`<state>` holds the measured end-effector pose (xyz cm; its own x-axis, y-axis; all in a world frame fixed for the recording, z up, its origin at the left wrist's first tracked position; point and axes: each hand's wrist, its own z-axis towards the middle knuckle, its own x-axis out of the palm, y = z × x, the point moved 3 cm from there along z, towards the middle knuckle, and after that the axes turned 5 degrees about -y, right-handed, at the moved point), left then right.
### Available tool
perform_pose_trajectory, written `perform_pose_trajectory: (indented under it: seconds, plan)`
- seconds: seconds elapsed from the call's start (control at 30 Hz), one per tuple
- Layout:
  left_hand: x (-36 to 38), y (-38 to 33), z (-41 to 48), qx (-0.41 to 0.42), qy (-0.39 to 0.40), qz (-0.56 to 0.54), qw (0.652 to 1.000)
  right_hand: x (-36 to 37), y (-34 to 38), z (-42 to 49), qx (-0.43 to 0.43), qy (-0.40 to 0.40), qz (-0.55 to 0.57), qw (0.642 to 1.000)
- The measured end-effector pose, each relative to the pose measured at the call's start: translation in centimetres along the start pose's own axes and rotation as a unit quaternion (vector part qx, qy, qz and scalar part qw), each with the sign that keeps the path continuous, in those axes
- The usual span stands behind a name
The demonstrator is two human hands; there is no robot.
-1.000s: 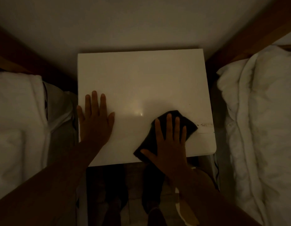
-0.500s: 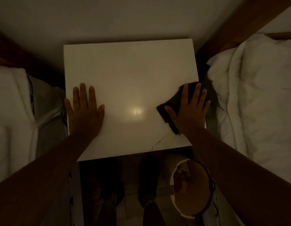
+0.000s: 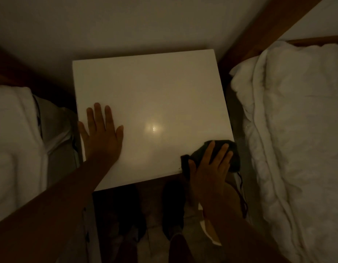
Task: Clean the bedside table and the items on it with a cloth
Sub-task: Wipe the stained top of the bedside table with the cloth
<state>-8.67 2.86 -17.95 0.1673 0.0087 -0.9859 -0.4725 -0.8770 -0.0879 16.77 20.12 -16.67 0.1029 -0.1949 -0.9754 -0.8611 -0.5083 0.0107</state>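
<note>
The white bedside table (image 3: 149,88) fills the middle of the dim head view, its glossy top bare with a small light glare. My left hand (image 3: 102,135) lies flat with fingers spread on the table's near left part. At the near right corner my right hand (image 3: 211,168) presses a dark cloth (image 3: 233,156), and part of the cloth hangs over the right edge.
White bedding (image 3: 293,133) lies close on the right and more white bedding (image 3: 14,141) on the left. A wooden bed frame (image 3: 259,38) runs behind at the right. Dark shoes (image 3: 173,205) and a round pale object (image 3: 208,230) are on the floor below the table's front edge.
My right hand swept the cloth from the near middle out to the right edge, then back down to the near right corner. My left hand stayed flat in place.
</note>
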Motion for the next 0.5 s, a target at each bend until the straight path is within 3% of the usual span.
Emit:
perform_pose_trajectory:
  seconds: [0.27,0.4,0.5]
  plan:
    - [0.9,0.5,0.8,0.010,-0.025,-0.008,1.000,0.7,5.5,-4.1,0.015,0.003,0.046,0.999]
    - [1.2,0.6,0.8,0.016,-0.038,-0.002,0.999,0.2,8.4,-6.2,-0.026,0.006,0.029,0.999]
    - [1.3,0.7,0.7,0.019,-0.043,-0.004,0.999,0.7,10.5,-8.4,-0.068,0.013,0.130,0.989]
